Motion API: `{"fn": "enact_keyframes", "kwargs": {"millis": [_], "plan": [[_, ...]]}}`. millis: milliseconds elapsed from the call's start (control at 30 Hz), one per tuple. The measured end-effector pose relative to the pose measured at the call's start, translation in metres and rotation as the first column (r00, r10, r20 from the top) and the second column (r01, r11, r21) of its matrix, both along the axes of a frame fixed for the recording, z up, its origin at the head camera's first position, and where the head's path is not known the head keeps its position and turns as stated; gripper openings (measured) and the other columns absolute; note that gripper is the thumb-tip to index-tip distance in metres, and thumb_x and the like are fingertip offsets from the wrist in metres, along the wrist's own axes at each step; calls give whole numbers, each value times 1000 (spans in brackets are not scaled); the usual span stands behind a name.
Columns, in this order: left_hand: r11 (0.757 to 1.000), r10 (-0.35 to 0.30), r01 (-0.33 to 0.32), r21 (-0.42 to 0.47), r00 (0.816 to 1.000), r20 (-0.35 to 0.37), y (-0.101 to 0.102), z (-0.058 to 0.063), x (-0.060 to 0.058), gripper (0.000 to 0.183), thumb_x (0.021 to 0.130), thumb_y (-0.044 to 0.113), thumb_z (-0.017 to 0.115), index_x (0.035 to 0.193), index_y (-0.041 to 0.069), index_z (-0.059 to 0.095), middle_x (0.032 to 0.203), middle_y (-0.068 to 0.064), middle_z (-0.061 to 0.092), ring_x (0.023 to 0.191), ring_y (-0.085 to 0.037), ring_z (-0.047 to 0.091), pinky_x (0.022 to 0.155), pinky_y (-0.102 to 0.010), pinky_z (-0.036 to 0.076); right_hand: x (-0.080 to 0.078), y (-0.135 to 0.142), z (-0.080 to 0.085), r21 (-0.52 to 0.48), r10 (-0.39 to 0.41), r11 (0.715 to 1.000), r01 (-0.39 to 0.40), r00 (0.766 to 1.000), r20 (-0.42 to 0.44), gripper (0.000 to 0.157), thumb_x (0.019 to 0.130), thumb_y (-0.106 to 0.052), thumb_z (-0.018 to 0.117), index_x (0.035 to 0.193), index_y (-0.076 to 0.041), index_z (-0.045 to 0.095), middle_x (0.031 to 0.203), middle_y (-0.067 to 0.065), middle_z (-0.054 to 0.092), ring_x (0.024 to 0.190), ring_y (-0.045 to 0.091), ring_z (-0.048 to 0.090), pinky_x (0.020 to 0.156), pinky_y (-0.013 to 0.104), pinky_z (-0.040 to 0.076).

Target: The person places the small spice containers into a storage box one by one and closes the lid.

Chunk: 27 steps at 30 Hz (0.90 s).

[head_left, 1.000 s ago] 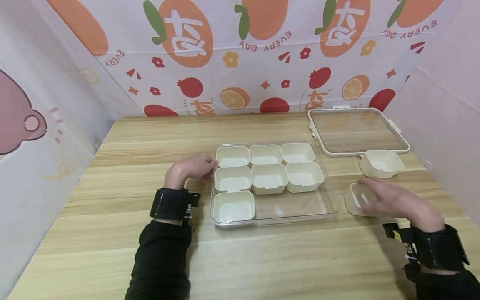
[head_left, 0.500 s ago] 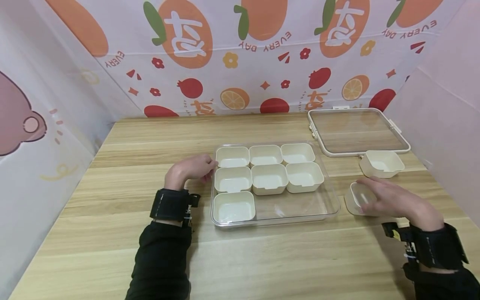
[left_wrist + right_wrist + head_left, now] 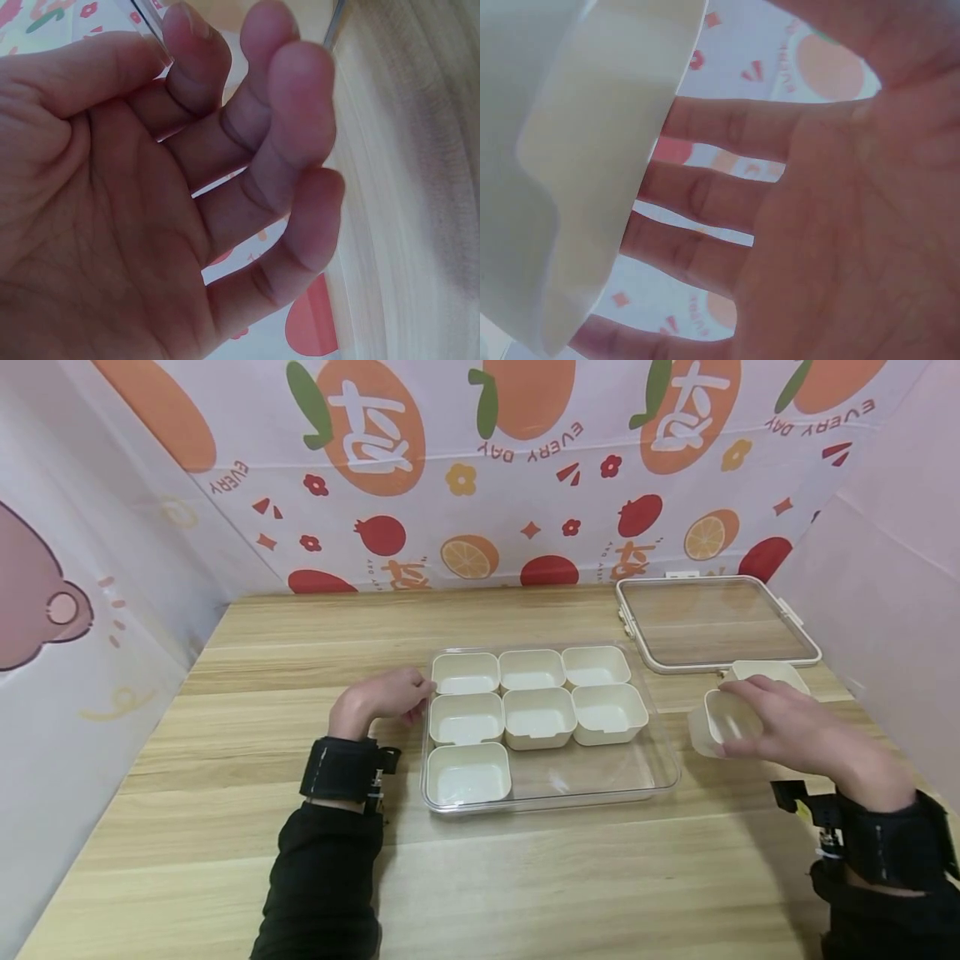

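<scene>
The right hand point(image 3: 810, 735) is clamped on a cream box point(image 3: 722, 725), thumb on the near side and fingers along the far side; the box seems raised off the table point(image 3: 562, 877), open top tilted towards the palm. Just beyond this grip, partly hidden by the hand, sits a second box point(image 3: 768, 672). Farther beyond lies a clear lid point(image 3: 716, 622) with a cream frame. Left of the grip, apart from it, stands a clear tray point(image 3: 577, 781) with seven boxes point(image 3: 540, 714): three far, three middle, one in the near left corner. The left hand point(image 3: 386, 697) pinches the tray's left rim between thumb and forefinger, its other fingers loosely bent.
</scene>
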<state>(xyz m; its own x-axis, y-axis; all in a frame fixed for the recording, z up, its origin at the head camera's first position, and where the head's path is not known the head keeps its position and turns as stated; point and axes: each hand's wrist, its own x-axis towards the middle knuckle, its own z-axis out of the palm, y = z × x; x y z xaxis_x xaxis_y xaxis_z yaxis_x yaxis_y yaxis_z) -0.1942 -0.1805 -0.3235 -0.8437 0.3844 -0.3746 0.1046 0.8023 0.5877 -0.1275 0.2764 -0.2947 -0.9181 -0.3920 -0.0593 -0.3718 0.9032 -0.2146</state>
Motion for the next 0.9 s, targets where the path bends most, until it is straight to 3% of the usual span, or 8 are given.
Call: {"fn": "enact_keyframes", "kwargs": {"millis": [267, 467, 900], "plan": [[1000, -6, 6, 14, 1000, 2, 1, -1, -1, 36, 98, 17, 33, 74, 1, 54, 74, -12, 57, 67, -21, 54, 67, -39, 49, 2, -11, 16, 17, -25, 1000, 25, 1000, -18, 80, 68, -43, 75, 126, 2, 41, 122, 27, 40, 109, 43, 36, 87, 61, 35], [1000, 5, -5, 15, 1000, 6, 1, -1, 0, 36, 98, 17, 33, 73, 1, 54, 74, -13, 57, 67, -22, 55, 67, -38, 49, 5, -19, 27, -29, -8, 1000, 6, 996, -92, 80, 69, -44, 74, 128, -2, 40, 125, 25, 41, 114, 39, 34, 89, 60, 34], [1000, 4, -4, 31, 1000, 19, 0, 0, 1, 35, 98, 15, 33, 73, 0, 51, 73, -13, 55, 67, -23, 54, 67, -39, 49, 9, -46, 41, -24, 39, 999, -44, 982, -183, 79, 70, -55, 68, 128, -8, 44, 123, 21, 47, 113, 34, 40, 86, 59, 38]]}}
